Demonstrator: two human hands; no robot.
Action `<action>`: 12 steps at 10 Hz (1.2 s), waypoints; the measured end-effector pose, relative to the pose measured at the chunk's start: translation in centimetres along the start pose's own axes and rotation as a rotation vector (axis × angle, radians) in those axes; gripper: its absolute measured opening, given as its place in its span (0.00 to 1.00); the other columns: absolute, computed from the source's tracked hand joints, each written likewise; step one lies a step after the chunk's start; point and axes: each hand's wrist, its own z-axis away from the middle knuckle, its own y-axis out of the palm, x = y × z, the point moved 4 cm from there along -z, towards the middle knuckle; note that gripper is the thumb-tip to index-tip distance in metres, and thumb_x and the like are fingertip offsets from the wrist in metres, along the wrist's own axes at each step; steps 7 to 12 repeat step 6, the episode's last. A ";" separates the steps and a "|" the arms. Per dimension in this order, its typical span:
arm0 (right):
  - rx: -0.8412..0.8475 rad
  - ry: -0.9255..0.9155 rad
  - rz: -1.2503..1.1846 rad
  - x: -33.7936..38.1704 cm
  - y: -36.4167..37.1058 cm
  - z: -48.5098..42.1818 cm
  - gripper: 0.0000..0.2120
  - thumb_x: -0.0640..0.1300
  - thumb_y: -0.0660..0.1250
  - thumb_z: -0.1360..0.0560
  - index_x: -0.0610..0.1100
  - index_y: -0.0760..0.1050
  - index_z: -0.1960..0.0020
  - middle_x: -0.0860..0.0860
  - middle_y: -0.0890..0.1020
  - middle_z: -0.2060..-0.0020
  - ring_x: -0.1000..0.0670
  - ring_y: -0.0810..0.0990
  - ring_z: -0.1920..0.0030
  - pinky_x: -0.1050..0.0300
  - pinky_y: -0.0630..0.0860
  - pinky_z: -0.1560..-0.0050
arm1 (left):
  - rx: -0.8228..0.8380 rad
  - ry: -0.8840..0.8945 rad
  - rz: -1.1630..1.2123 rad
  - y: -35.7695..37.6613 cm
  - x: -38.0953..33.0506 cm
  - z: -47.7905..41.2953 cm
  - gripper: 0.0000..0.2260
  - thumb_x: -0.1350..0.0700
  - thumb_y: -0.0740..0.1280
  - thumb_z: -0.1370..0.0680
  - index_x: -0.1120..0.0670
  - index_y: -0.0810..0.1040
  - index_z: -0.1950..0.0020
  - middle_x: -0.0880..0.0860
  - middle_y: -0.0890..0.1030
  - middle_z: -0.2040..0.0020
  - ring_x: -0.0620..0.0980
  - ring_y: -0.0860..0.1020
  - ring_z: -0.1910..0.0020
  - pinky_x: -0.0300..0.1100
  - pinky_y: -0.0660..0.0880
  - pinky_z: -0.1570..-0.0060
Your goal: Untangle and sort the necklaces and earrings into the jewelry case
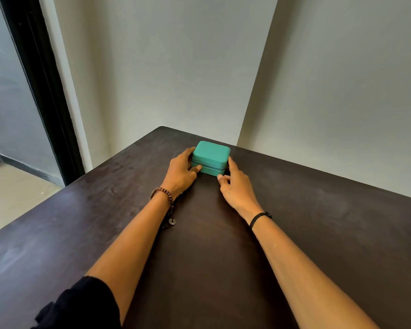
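Where one closed jewelry case (211, 153) sits, the left hand (179, 174) and right hand (235, 187) clasp its sides.

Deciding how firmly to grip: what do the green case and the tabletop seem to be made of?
Jewelry case: teal, matte, likely faux leather or fabric over a stiff shell; soft rounded corners, no glare, a zip-like seam round its middle. Table: dark brown, seemingly wood or wood-look laminate; faint grain and a dull, patchy sheen. Neither is certain.
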 end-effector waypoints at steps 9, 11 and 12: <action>-0.214 0.007 -0.080 0.4 -1.0 2.1 0.15 0.41 0.68 0.20 0.42 0.71 0.35 0.46 0.72 0.38 0.49 0.78 0.41 0.61 0.75 0.43 | -0.111 -0.042 -0.084 1.5 -2.3 4.1 0.36 0.61 0.69 0.21 0.61 0.50 0.20 0.58 0.59 0.22 0.55 0.60 0.23 0.39 0.58 0.28; -0.214 0.007 -0.080 0.4 -1.0 2.1 0.15 0.41 0.68 0.20 0.42 0.71 0.35 0.46 0.72 0.38 0.49 0.78 0.41 0.61 0.75 0.43 | -0.111 -0.042 -0.084 1.5 -2.3 4.1 0.36 0.61 0.69 0.21 0.61 0.50 0.20 0.58 0.59 0.22 0.55 0.60 0.23 0.39 0.58 0.28; -0.214 0.007 -0.080 0.4 -1.0 2.1 0.15 0.41 0.68 0.20 0.42 0.71 0.35 0.46 0.72 0.38 0.49 0.78 0.41 0.61 0.75 0.43 | -0.111 -0.042 -0.084 1.5 -2.3 4.1 0.36 0.61 0.69 0.21 0.61 0.50 0.20 0.58 0.59 0.22 0.55 0.60 0.23 0.39 0.58 0.28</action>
